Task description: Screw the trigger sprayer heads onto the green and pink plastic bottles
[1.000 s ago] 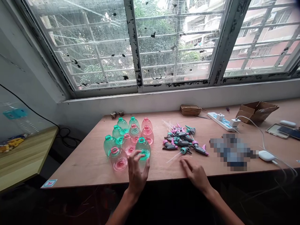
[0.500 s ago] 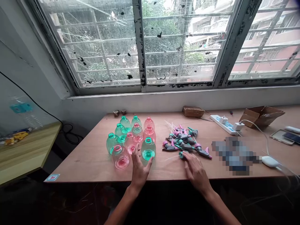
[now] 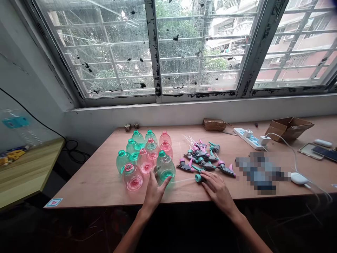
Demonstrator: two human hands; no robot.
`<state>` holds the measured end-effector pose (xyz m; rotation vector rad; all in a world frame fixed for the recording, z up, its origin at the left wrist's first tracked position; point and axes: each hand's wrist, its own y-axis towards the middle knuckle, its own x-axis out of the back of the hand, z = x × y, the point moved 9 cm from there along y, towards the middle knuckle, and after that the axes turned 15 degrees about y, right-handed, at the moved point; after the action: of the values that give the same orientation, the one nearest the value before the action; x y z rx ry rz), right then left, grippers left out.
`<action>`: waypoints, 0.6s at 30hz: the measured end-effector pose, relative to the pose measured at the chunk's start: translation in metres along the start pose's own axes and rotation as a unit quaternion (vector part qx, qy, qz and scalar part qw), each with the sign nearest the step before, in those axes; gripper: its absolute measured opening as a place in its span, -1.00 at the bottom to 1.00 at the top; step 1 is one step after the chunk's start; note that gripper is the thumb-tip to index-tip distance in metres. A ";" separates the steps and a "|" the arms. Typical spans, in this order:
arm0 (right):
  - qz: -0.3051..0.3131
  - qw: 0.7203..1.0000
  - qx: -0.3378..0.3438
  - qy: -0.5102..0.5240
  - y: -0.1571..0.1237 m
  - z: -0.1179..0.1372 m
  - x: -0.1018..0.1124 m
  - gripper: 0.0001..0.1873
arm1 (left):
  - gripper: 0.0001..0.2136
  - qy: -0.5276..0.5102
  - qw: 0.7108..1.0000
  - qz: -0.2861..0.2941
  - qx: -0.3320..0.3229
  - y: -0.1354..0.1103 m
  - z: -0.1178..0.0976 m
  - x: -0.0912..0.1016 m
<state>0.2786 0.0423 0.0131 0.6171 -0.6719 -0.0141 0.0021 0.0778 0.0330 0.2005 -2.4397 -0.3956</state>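
My left hand is closed around the lower part of a clear green bottle, its thumb on the near right side. The bottle tilts slightly, neck leaning left and open at the top. My right hand grips a trigger spray head with a teal collar; my fingers cover most of its body. Its thin clear tube points left towards the bottle's base. Left of my left hand stand several open green and pink bottles, among them a near pink bottle. Beyond my right hand lies a pile of trigger spray heads.
A white power strip, an open cardboard box and a brown wrapped packet lie towards the back. At right are a blurred-out patch, a white mouse-like object and a phone. The window wall borders the table's far side.
My left hand has closed on the green bottle and tipped it, neck to the left. My right hand has drawn the teal-collared spray head slightly left and nearer, out from the pile's edge.
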 end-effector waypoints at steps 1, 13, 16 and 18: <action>0.006 1.000 0.001 0.002 0.000 0.002 0.000 -0.67 | -0.36 -0.012 1.000 0.007 -0.001 0.000 -0.003 0.001; 0.071 0.992 -0.065 0.079 0.001 0.003 -0.004 -0.71 | -0.36 -0.145 0.986 0.075 0.030 0.000 -0.004 0.001; 0.057 0.988 -0.061 0.128 0.000 0.001 -0.001 -0.71 | -0.50 -0.178 0.981 0.055 0.052 0.001 0.002 0.006; 0.027 0.984 -0.068 0.160 -0.001 -0.004 0.004 -0.72 | -0.54 -0.209 0.975 0.037 0.064 0.002 0.007 0.009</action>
<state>0.2849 0.0432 0.0126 0.4565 -0.3725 0.0887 -0.0093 0.0797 0.0334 0.0873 -2.8807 -0.2663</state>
